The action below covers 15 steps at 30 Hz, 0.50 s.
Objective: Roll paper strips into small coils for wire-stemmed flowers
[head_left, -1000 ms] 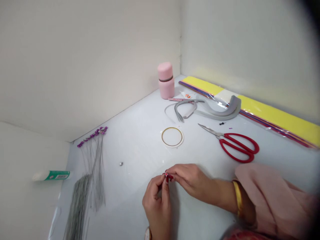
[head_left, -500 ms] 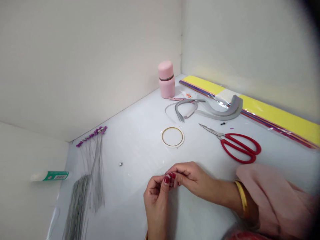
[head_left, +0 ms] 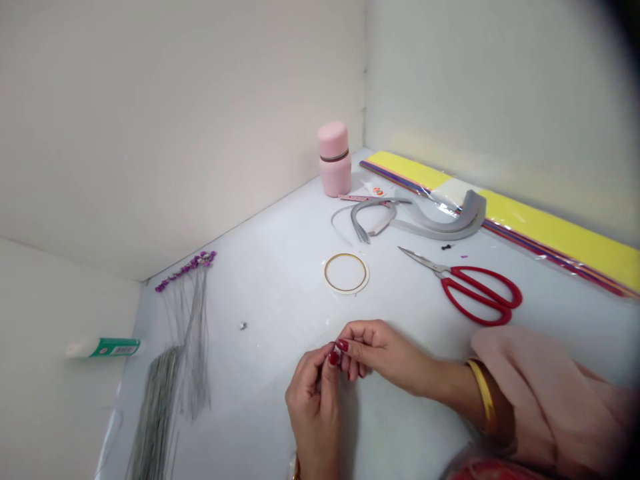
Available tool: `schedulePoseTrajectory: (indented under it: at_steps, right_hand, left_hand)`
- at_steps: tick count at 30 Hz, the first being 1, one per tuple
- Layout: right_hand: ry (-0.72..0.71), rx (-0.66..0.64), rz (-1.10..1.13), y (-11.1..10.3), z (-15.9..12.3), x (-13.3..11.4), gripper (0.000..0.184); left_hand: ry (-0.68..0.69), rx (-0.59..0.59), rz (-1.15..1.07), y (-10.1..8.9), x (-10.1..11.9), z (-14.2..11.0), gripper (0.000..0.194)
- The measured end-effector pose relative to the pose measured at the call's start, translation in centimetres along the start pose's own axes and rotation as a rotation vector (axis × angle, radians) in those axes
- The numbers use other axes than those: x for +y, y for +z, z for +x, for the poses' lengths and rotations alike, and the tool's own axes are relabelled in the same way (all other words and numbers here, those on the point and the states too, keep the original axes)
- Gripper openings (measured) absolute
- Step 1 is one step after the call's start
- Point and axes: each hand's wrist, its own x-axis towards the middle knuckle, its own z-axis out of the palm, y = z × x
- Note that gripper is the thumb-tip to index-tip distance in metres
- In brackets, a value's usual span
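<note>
My left hand and my right hand meet fingertip to fingertip just above the white table. Both thumbs press against the forefingers in a pinch. Something small and pale shows between the tips, but the fingers cover most of it and I cannot make out what it is. Beyond the hands lies a thin roll of tape, flat on the table. A tiny silvery piece rests to the left of the hands. Red-handled scissors lie to the right, beyond my right forearm, with blades pointing away to the left.
At far left are purple-tipped wire stems and a bundle of grey wires. A green-and-white tube lies by the left edge. A pink flask, grey paper strips and a yellow-topped pack of coloured sheets stand or lie along the walls.
My right hand has shifted slightly up and left, and its lower fingers now show more below the pinch. The fingertips of both hands stay together.
</note>
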Motion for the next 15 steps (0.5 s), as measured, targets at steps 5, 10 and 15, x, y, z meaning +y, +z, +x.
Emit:
schedulePoseTrajectory:
  at_steps: [5, 10, 15]
  right_hand:
    - [0.007, 0.001, 0.032, -0.1, 0.3, -0.1, 0.030]
    - [-0.042, -0.001, -0.031, -0.1, 0.1, 0.4, 0.023]
    - [-0.234, 0.049, -0.339, -0.3, -0.2, 1.2, 0.018]
  left_hand:
    - [0.224, -0.014, 0.233, -0.3, -0.3, 0.1, 0.020]
    - [0.172, 0.072, 0.291, -0.2, -0.6, 0.3, 0.016]
    - [0.031, 0.116, 0.214, 0.1, -0.6, 0.1, 0.016]
